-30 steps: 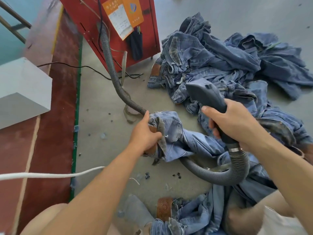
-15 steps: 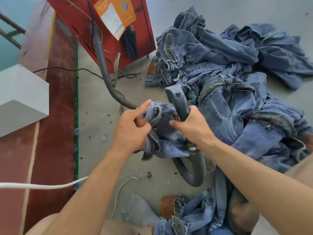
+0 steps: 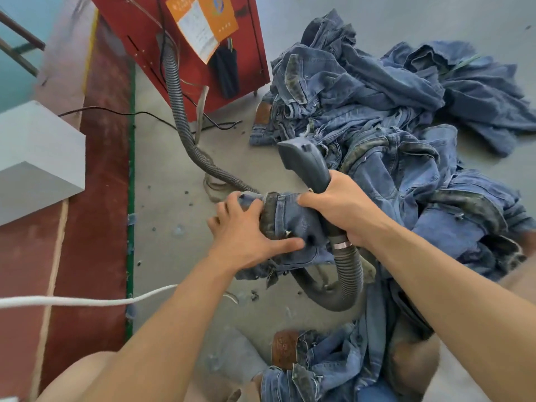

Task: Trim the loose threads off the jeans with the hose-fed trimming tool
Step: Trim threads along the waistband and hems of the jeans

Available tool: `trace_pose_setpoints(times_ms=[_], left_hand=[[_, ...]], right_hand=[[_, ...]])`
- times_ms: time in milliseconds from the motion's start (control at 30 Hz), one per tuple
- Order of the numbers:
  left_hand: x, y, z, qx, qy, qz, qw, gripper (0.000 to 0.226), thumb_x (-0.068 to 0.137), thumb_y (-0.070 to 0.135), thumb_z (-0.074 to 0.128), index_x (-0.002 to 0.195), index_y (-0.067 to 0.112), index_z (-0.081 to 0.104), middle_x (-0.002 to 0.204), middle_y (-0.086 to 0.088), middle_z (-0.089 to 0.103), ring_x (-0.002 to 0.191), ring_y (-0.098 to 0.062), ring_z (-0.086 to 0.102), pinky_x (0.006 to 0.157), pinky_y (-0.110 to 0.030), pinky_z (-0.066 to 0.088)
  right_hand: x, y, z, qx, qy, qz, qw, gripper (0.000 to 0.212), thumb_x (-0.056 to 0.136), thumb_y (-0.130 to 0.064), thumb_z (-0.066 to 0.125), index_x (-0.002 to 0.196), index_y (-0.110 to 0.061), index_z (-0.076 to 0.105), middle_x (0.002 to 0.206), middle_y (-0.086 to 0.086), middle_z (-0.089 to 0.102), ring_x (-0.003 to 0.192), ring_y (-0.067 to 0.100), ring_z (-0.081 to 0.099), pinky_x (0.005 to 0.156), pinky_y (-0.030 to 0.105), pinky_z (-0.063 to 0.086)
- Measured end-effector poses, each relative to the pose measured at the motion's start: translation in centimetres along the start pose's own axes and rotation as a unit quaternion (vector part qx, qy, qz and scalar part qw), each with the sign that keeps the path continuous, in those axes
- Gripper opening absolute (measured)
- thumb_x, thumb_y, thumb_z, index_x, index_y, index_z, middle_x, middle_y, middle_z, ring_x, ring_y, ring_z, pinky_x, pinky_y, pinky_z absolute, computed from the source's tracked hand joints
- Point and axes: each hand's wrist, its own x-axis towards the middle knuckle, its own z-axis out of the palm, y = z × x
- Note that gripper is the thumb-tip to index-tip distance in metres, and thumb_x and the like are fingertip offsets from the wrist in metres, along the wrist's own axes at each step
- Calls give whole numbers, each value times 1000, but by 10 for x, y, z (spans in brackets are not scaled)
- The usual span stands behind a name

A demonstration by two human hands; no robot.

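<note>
Head view: the right hand grips the handle of the grey trimming tool, nozzle raised, ribbed hose looping below, while the left hand clutches the bunched jeans just beside it, above the concrete floor near the denim pile.

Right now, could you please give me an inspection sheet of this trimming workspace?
Surface: grey concrete floor, scattered thread scraps.
Job's things: jeans waistband held between both hands; trimming tool head raised, pointing away; corrugated hose loops below it.
Clutter: jeans pile on the right; more jeans at the near edge.
Grips: left hand holds the waistband; right hand grips the tool handle.
Cables: black cable; white cord.
Surroundings: red machine cabinet with orange label; grey box.
</note>
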Motion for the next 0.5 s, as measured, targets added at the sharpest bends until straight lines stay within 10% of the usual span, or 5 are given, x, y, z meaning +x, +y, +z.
trace_pose_setpoints(times_ms=[200, 300, 500], left_hand=[[9, -4, -11, -328, -53, 73, 940, 31, 84, 40, 83, 107, 23, 72, 143, 2, 49, 126, -17, 56, 107, -40, 47], [6, -6, -20, -520, -90, 17, 849, 29, 83, 17, 84, 107, 8, 70, 103, -8, 71, 87, -19, 71, 73, -40, 62], [4, -3, -24, -730, -167, 33, 661, 26, 88, 4, 73, 112, 14, 73, 104, -14, 73, 87, -29, 72, 80, -58, 60]], right_hand=[[5, -5, -21, 75, 20, 9, 997, 29, 82, -15, 76, 68, -21, 52, 57, -6, 48, 55, 13, 46, 58, 33, 39], [11, -5, -31, 79, 16, 3, 997, 19, 77, -22, 79, 77, -17, 61, 60, -6, 57, 59, 14, 54, 61, 35, 46], [18, -4, -38, 48, 21, -30, 998, 40, 82, -25, 85, 99, 3, 62, 76, 3, 61, 69, 17, 61, 69, 39, 53]])
